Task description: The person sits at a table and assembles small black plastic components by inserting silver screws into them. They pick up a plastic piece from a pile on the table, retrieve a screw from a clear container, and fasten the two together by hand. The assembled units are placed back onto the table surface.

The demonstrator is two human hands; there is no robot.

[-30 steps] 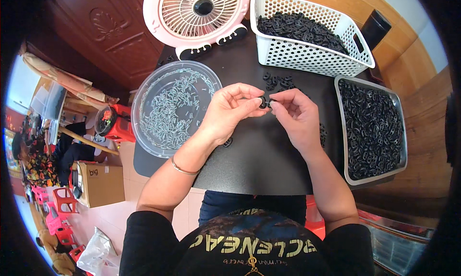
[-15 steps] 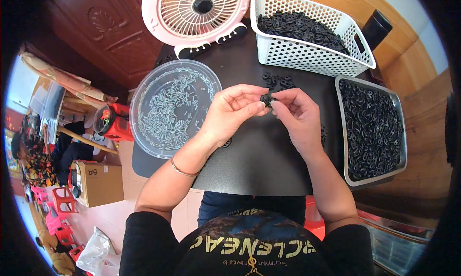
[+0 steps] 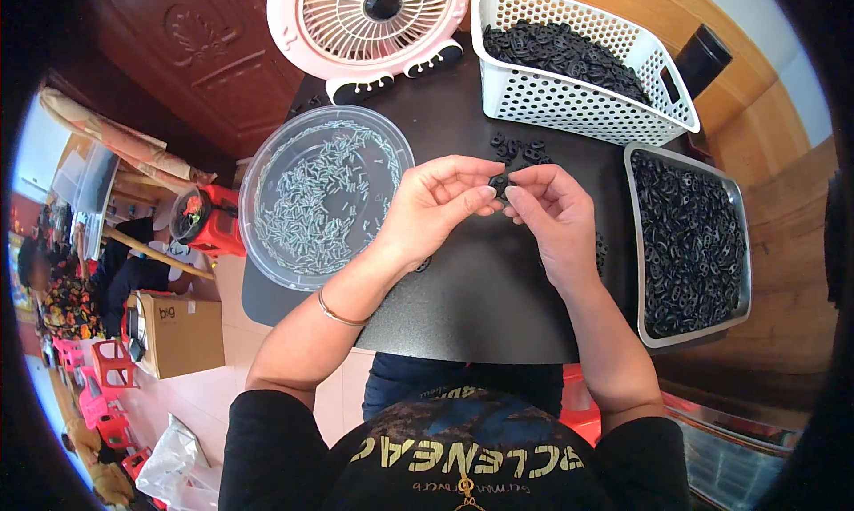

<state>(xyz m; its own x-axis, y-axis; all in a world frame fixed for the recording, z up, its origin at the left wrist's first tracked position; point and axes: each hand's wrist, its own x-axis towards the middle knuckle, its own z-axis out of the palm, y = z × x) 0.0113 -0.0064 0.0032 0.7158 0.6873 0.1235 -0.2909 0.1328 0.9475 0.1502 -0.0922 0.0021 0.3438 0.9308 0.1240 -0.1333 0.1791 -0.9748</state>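
A small black plastic part [image 3: 499, 185] is pinched between the fingertips of both hands above the dark table [image 3: 480, 306]. My left hand [image 3: 436, 209] grips it from the left, and my right hand [image 3: 553, 216] grips it from the right. A few loose black parts [image 3: 519, 148] lie on the table just beyond my fingers. To the left of my left hand stands a clear round bowl [image 3: 322, 193] with many small silver pieces.
A white slotted basket [image 3: 578, 62] full of black parts stands at the back right. A metal tray [image 3: 689, 244] of black parts lies at the right. A pink fan [image 3: 369, 17] stands at the back. A cardboard box [image 3: 178, 333] sits on the floor at left.
Both hands stay together on the small black part; my fingers have shifted slightly on it. Nothing else has moved.
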